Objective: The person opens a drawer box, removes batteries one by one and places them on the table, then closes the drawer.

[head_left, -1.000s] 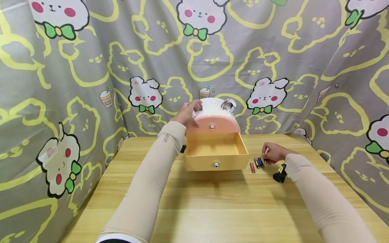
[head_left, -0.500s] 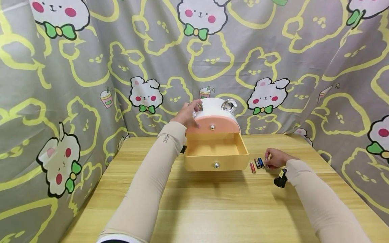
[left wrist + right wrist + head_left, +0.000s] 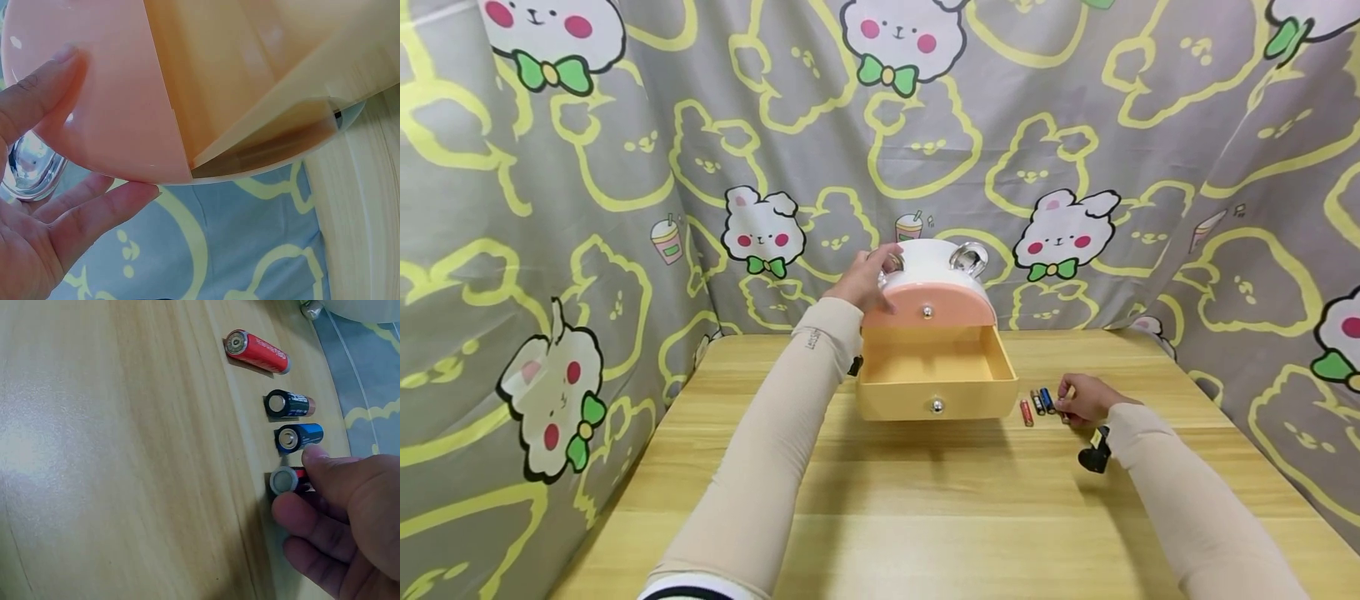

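Note:
My left hand (image 3: pixel 867 279) grips the upper left side of a small drawer cabinet (image 3: pixel 942 271). In the left wrist view its thumb (image 3: pixel 37 94) lies on the rounded pink drawer front (image 3: pixel 119 119), with the other fingers round the side edge. The yellow lower drawer (image 3: pixel 937 406) is pulled out, and its inside looks bare. To the right of the cabinet, my right hand (image 3: pixel 1086 398) pinches a battery (image 3: pixel 285 480) between thumb and fingers, low over the table. Beside it lie a blue battery (image 3: pixel 302 436), a black battery (image 3: pixel 291 404) and a red battery (image 3: pixel 259 352), in a loose row.
The cabinet has a white top with silvery ear-like rings (image 3: pixel 970 258) and stands towards the back of the wooden table (image 3: pixel 925 517). A patterned grey curtain (image 3: pixel 820 150) encloses the back and sides.
My right hand has shifted a little right and towards the front, lowering the battery beside the blue one. The left hand keeps its hold on the cabinet. The head view has shifted slightly.

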Tool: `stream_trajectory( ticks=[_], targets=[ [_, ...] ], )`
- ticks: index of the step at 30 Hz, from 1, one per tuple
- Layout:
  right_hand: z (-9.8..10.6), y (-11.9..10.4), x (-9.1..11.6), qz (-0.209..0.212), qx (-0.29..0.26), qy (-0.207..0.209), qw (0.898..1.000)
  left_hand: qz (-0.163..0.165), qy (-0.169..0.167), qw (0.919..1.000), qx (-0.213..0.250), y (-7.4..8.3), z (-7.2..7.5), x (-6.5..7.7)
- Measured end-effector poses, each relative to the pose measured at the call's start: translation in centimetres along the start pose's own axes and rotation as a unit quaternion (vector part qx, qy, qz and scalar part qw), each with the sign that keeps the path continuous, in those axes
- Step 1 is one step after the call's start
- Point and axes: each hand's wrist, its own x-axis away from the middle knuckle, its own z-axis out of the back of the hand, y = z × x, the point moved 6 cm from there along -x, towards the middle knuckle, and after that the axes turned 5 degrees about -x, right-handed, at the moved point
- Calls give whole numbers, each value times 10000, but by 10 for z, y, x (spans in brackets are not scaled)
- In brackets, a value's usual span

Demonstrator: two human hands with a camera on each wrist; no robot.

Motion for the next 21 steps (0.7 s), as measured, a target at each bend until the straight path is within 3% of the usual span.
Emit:
stream_trajectory(
  ticks=[5,15,21],
  targets=[
    [0,1,3,-520,219,265,9981,-55,22,10000,-11,3,1,-1],
    [1,0,3,-465,731,420,9954,-210,23,9994,-289,3,0,-4],
    [2,-4,4,-435,843,411,9946,-140,-15,9998,-158,1,0,-2]
  ],
)
